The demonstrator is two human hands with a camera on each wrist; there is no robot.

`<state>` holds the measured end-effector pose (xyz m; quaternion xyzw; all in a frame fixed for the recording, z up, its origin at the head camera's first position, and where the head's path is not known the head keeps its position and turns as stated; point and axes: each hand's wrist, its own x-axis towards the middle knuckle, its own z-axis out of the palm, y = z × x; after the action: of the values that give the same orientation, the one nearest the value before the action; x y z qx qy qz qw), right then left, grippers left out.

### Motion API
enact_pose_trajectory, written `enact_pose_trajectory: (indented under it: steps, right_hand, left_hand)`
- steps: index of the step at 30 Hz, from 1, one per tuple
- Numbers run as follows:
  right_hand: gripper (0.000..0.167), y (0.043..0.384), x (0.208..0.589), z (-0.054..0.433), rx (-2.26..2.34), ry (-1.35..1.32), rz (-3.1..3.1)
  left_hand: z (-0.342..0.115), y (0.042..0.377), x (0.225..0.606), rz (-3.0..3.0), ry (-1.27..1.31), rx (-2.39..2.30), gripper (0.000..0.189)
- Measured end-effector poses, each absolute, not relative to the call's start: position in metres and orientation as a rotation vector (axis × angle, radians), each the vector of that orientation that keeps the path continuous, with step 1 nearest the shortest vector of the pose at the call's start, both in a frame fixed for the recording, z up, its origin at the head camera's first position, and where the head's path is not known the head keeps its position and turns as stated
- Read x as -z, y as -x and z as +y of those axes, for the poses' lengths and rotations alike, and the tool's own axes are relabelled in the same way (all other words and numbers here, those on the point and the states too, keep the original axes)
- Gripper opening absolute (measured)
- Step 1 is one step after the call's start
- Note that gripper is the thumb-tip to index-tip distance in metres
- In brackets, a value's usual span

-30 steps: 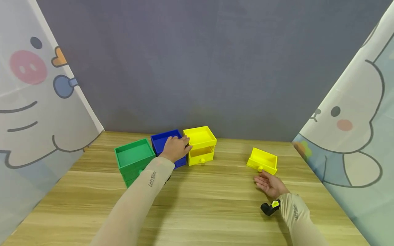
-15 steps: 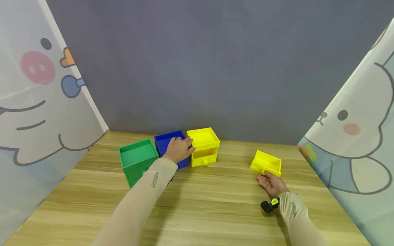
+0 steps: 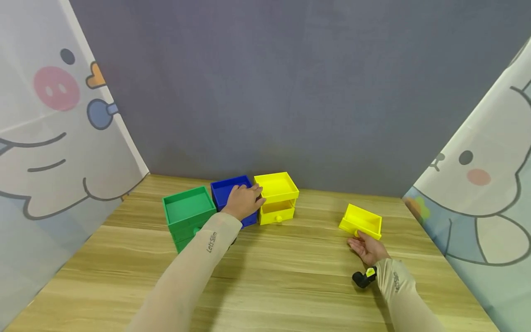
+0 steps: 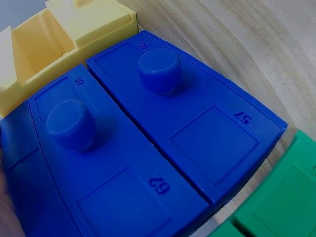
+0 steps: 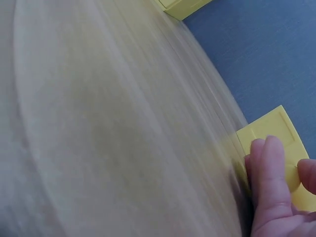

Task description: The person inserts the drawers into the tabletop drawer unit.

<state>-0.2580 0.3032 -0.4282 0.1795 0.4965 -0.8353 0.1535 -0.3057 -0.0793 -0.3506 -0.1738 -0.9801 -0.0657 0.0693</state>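
My left hand (image 3: 244,202) lies across the blue drawer cabinet (image 3: 224,186). Its fingertips touch the left edge of the yellow drawer cabinet (image 3: 283,185), beside the blue one. That yellow cabinet has an open slot above its lower drawer (image 3: 270,217). In the left wrist view the blue drawer fronts show round knobs (image 4: 160,71), and only a sliver of the hand appears. Far to the right, my right hand (image 3: 368,249) pinches the round knob (image 5: 292,177) of a separate yellow drawer (image 3: 362,220) between thumb and fingers. This drawer faces me, its hollow side up.
A green drawer cabinet (image 3: 188,205) stands left of the blue one, partly behind my left sleeve (image 3: 186,272). The wooden table (image 3: 298,272) ends at a grey back wall (image 3: 298,101). Cartoon-printed cloths (image 3: 477,203) flank both sides. A black wrist camera (image 3: 364,277) sits by my right cuff.
The whole head view has shifted, so the cabinets and the table appear slightly further right. Both hands keep nearly the same place, the right one still at the yellow drawer's knob.
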Motion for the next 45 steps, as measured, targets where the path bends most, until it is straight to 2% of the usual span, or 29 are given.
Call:
enact_pose_trajectory:
  steps: [5, 11, 17, 25, 34, 45]
  right_hand:
    - [0.024, 0.257, 0.429, 0.297, 2.423, -0.542, 1.492]
    - [0.011, 0.253, 0.423, 0.285, 2.417, -0.506, 1.565]
    - [0.018, 0.244, 0.415, 0.274, 2.349, -0.405, 1.626]
    - [0.015, 0.239, 0.414, 0.254, 2.315, -0.361, 1.701]
    - [0.025, 0.239, 0.414, 0.221, 2.281, -0.268, 1.797]
    - [0.026, 0.237, 0.418, 0.197, 2.263, -0.187, 1.848]
  left_hand:
    - [-0.08, 0.306, 0.352, -2.943, 0.53, 0.188, 0.047]
    - [-0.08, 0.306, 0.351, -2.92, 0.546, 0.181, 0.045]
    - [-0.079, 0.305, 0.351, -2.929, 0.553, 0.186, 0.045]
    - [-0.079, 0.304, 0.351, -2.919, 0.553, 0.196, 0.044]
    - [-0.081, 0.303, 0.35, -2.925, 0.552, 0.182, 0.045]
    - [-0.079, 0.303, 0.349, -2.965, 0.526, 0.191, 0.046]
